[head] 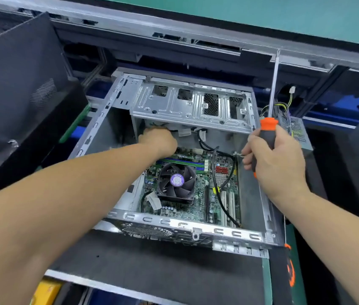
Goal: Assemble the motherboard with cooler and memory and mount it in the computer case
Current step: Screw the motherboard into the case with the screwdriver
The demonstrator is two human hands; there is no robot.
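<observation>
Motherboard point(198, 194) with fan cooler point(176, 181) seated inside my open computer case point(187, 225). My left hand point(158, 140) reaches under the drive cage point(191, 104), its grip hidden; my right hand point(275, 159) clasps an orange-and-grey screwdriver point(267, 133), shaft upward.

Silver case point(187, 225) holds a green motherboard point(187, 213) with a black fan point(175, 181), purple label at its hub; at 3 o'clock, an orange-and-grey screwdriver point(266, 135). Teal bench point(262, 14) at 12.
</observation>
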